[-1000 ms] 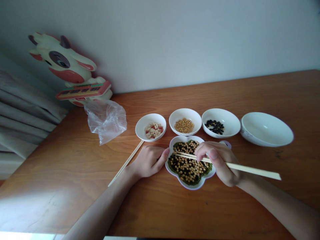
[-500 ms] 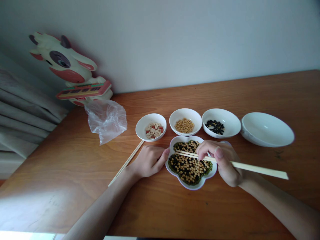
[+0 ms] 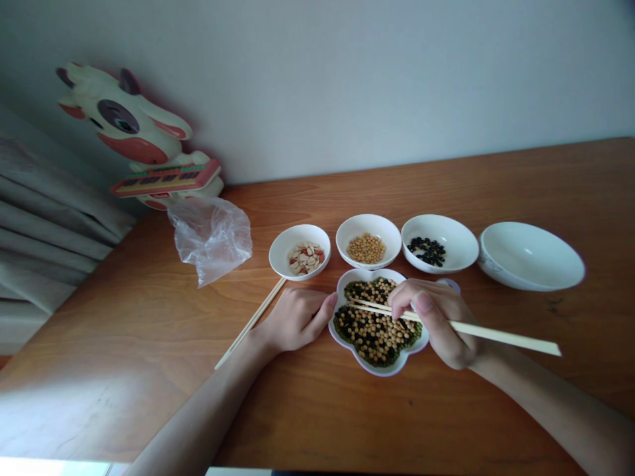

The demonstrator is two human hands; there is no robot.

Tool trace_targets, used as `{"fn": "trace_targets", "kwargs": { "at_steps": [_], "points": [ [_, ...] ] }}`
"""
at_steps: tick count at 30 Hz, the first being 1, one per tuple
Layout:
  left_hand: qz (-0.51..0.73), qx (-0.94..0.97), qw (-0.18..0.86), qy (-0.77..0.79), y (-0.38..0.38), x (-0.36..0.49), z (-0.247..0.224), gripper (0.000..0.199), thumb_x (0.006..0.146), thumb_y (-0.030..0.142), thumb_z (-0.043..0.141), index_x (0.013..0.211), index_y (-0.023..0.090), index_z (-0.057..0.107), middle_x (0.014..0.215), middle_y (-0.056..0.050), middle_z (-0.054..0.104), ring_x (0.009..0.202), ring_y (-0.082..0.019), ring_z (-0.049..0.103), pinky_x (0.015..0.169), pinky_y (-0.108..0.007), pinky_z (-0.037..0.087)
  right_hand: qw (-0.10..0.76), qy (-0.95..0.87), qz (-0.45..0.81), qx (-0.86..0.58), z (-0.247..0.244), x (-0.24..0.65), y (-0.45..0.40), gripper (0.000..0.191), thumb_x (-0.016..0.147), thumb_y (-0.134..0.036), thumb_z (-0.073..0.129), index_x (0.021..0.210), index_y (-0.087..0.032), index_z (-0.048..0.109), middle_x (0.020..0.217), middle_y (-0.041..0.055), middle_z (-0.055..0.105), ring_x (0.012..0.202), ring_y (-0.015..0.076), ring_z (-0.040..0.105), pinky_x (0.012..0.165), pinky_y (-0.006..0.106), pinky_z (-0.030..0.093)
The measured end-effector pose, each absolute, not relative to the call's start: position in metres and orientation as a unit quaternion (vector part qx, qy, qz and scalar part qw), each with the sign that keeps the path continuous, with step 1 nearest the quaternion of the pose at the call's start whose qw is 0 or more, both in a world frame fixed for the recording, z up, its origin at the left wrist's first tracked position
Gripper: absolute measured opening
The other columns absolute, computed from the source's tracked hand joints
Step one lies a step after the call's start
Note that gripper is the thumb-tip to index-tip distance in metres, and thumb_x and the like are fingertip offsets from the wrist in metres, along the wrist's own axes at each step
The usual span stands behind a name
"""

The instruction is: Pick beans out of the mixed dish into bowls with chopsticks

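My right hand (image 3: 441, 324) is closed around a pair of pale wooden chopsticks (image 3: 501, 335). Their tips reach down among the beans near the left side of a white, flower-shaped dish (image 3: 385, 370). Soybeans (image 3: 380, 335), black beans and green mung beans lie mixed in that dish. At the dish's left rim rests my left hand (image 3: 300, 317), fingers curled and thumb touching the edge; its fingertips are partly hidden. Whether the chopstick tips pinch a bean is too small to tell.
Behind the dish stand a bowl of pale and reddish flat seeds (image 3: 306, 258), a bowl of soybeans (image 3: 366, 248), a bowl of black beans (image 3: 426, 251) and an empty bowl (image 3: 530, 254). Another chopstick pair (image 3: 251, 324), a plastic bag (image 3: 213, 238) and a cow toy (image 3: 143, 132) are left.
My right hand and the rear ends of the chopsticks have shifted slightly left; the tips stay at about the same spot in the dish. My left hand stays put.
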State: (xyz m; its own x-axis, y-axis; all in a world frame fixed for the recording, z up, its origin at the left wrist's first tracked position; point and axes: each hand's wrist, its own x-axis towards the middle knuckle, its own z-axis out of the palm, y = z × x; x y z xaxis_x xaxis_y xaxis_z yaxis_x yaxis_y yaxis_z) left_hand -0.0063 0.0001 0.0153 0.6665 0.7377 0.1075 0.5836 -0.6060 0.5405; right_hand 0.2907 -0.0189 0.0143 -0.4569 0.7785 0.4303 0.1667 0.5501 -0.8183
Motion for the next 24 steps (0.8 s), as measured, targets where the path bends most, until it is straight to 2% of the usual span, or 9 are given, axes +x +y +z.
{"fn": "trace_targets", "kwargs": {
  "at_steps": [6, 10, 14, 19, 24],
  "points": [
    [0.157, 0.884, 0.231, 0.375, 0.0002, -0.0053, 0.0172, 0.052, 0.115, 0.033, 0.028, 0.070, 0.018, 0.048, 0.067, -0.002, 0.059, 0.057, -0.012, 0.044, 0.063, -0.031, 0.034, 0.438, -0.761, 0.370, -0.303, 0.0139, 0.2906, -0.0190, 0.048, 0.113, -0.046, 0.032, 0.090, -0.024, 0.067, 0.084, 0.0066, 0.069, 0.079, 0.0240, 0.065, 0.075, 0.040, 0.048],
    [0.159, 0.885, 0.227, 0.373, 0.0002, -0.0052, 0.0173, 0.052, 0.115, 0.033, 0.028, 0.070, 0.018, 0.048, 0.067, -0.002, 0.059, 0.057, -0.012, 0.044, 0.063, -0.031, 0.034, 0.401, -0.774, 0.365, -0.326, 0.0191, 0.2910, -0.0197, 0.056, 0.112, -0.056, 0.026, 0.089, -0.023, 0.065, 0.083, 0.0070, 0.068, 0.078, 0.0239, 0.064, 0.073, 0.040, 0.047],
    [0.161, 0.884, 0.231, 0.373, 0.0002, -0.0057, 0.0165, 0.051, 0.115, 0.033, 0.029, 0.070, 0.018, 0.048, 0.067, -0.002, 0.058, 0.058, -0.012, 0.044, 0.063, -0.031, 0.033, 0.381, -0.789, 0.359, -0.321, 0.0223, 0.2899, -0.0200, 0.051, 0.113, -0.050, 0.027, 0.091, -0.023, 0.064, 0.085, 0.0064, 0.068, 0.078, 0.0224, 0.063, 0.074, 0.038, 0.047],
    [0.163, 0.884, 0.233, 0.371, 0.0003, -0.0056, 0.0160, 0.051, 0.115, 0.032, 0.029, 0.070, 0.018, 0.049, 0.067, -0.001, 0.058, 0.057, -0.012, 0.045, 0.062, -0.031, 0.034, 0.403, -0.781, 0.359, -0.314, 0.0186, 0.2888, -0.0201, 0.041, 0.114, -0.038, 0.034, 0.093, -0.023, 0.065, 0.085, 0.0060, 0.067, 0.079, 0.0223, 0.064, 0.076, 0.038, 0.048],
    [0.160, 0.884, 0.232, 0.373, 0.0004, -0.0050, 0.0169, 0.051, 0.115, 0.032, 0.029, 0.070, 0.019, 0.049, 0.067, -0.002, 0.060, 0.058, -0.013, 0.048, 0.062, -0.031, 0.036, 0.428, -0.775, 0.347, -0.309, 0.0157, 0.2890, -0.0204, 0.039, 0.113, -0.035, 0.036, 0.093, -0.023, 0.067, 0.085, 0.0065, 0.069, 0.079, 0.0235, 0.065, 0.076, 0.039, 0.049]
  ]
}}
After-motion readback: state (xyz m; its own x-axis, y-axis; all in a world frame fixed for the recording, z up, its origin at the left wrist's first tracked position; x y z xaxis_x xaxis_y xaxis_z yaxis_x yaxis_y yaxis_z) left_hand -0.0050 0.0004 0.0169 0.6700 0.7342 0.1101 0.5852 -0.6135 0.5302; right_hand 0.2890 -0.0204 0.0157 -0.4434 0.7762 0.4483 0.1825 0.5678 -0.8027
